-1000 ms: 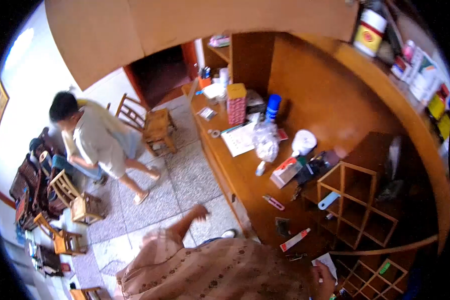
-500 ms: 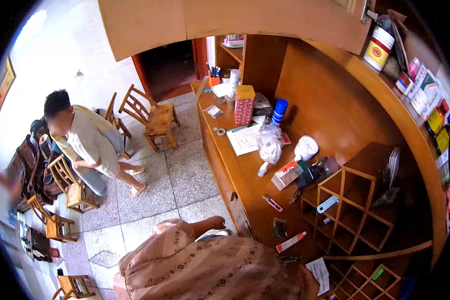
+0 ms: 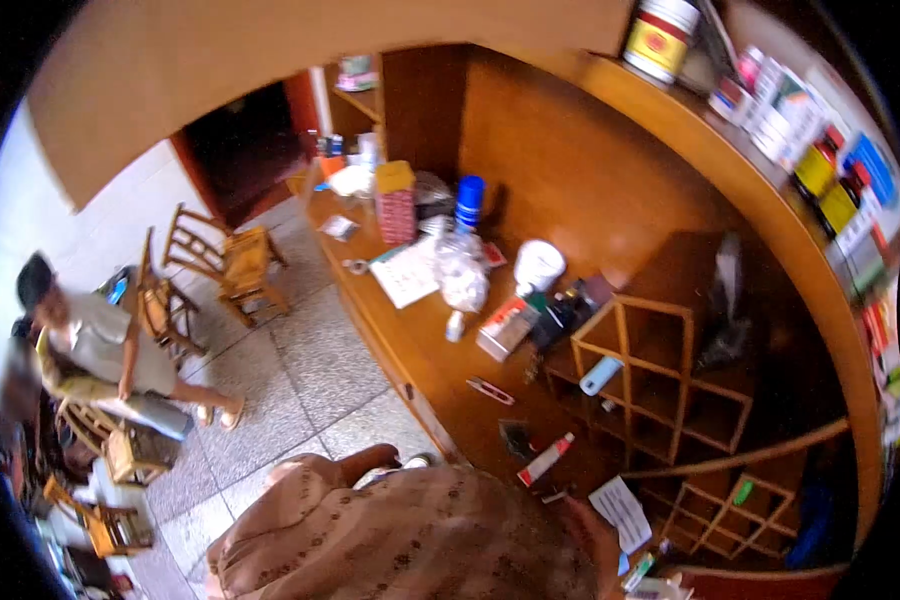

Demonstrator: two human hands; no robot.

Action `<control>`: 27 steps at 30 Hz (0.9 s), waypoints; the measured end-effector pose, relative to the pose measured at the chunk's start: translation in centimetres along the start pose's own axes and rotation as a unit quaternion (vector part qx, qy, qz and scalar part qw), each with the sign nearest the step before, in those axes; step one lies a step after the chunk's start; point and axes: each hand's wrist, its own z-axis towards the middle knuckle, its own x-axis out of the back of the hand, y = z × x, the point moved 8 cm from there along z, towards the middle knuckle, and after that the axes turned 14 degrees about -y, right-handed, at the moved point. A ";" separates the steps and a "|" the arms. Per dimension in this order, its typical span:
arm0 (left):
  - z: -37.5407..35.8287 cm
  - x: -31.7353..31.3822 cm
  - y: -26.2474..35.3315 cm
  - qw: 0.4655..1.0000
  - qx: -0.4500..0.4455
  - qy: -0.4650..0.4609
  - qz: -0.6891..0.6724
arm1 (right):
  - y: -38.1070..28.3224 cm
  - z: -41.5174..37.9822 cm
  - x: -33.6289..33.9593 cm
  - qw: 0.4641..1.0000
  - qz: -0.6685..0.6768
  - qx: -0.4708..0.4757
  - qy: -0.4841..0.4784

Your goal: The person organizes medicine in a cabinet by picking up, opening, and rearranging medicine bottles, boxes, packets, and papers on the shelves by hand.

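Note:
A brown patterned garment covers my torso at the bottom. Beyond it, my left arm juts out over the floor; its dark, blunt end [image 3: 378, 457] shows no fingers I can make out. My right arm runs down beside the desk edge, its hand out of sight. On the brown desk [image 3: 440, 400] lie a pink-edged cutter [image 3: 491, 391], a red and white tube [image 3: 546, 460] and a printed paper [image 3: 620, 512]. Further back are a red patterned box [image 3: 396, 205], a blue-capped can [image 3: 469, 203], a plastic bag [image 3: 460, 275] and a white round tub [image 3: 539, 267].
Another person [image 3: 110, 340] stands at the left among wooden chairs [image 3: 245, 265]. Wooden lattice racks [image 3: 682, 375] stand at the right of the desk. Bottles and boxes, including a yellow-labelled jar [image 3: 660, 40], line the curved upper shelf [image 3: 710, 125]. An open dark doorway [image 3: 240, 150] is behind.
The view has swung right, so the desk and room sit further left. More small items show at the bottom right. The other person's arm hangs lower and their head has turned.

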 end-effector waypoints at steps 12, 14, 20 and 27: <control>-19.6 29.1 16.1 0.987 0.054 -0.043 -0.148 | -2.9 -3.8 -2.3 0.944 -0.296 0.076 0.125; -19.6 32.4 17.5 0.989 -0.033 -0.005 -0.147 | -3.5 -4.3 -2.9 0.904 -0.402 0.054 0.137; -16.7 44.1 14.7 0.895 -0.154 0.403 -0.111 | -1.8 -4.7 -2.4 0.902 -0.388 0.088 0.169; -12.4 47.7 14.5 0.874 0.021 0.485 -0.025 | 0.5 -4.7 -1.9 0.897 -0.403 0.046 0.176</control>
